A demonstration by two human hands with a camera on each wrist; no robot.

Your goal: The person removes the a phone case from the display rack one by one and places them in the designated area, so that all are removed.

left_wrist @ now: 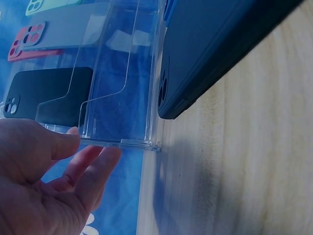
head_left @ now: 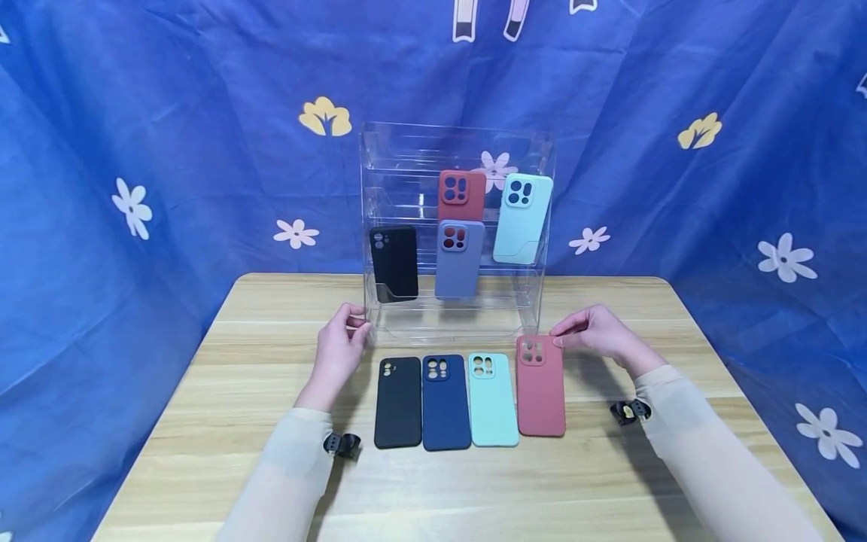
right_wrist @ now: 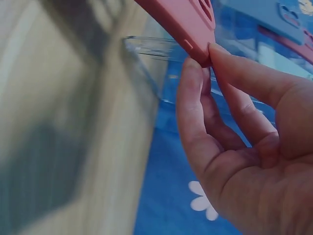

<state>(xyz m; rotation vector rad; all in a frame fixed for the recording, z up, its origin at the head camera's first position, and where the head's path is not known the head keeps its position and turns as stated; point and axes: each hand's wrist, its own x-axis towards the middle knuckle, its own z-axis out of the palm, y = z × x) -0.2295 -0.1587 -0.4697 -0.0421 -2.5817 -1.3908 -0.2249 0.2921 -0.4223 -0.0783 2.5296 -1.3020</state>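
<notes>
My left hand point(head_left: 342, 342) is at the lower left side of a clear acrylic display rack point(head_left: 450, 324), its fingertips point(left_wrist: 111, 152) touching the rack's side edge. My right hand point(head_left: 599, 331) pinches the upper right corner of a dusty red phone case point(head_left: 542, 399) between thumb and fingers. That case is at the right end of a row in front of the rack. Left of it are a mint phone case point(head_left: 494, 406), a navy blue one point(head_left: 446, 414) and a black one point(head_left: 398, 406). Whether the red case touches the table is unclear.
Tiers of the rack hold another black case point(head_left: 395, 263), a lavender-blue case point(head_left: 459, 263) partly covering a red case point(head_left: 467, 192), and a pale mint case point(head_left: 523, 226). A blue flowered curtain point(head_left: 203, 150) hangs behind the wooden table point(head_left: 271, 316).
</notes>
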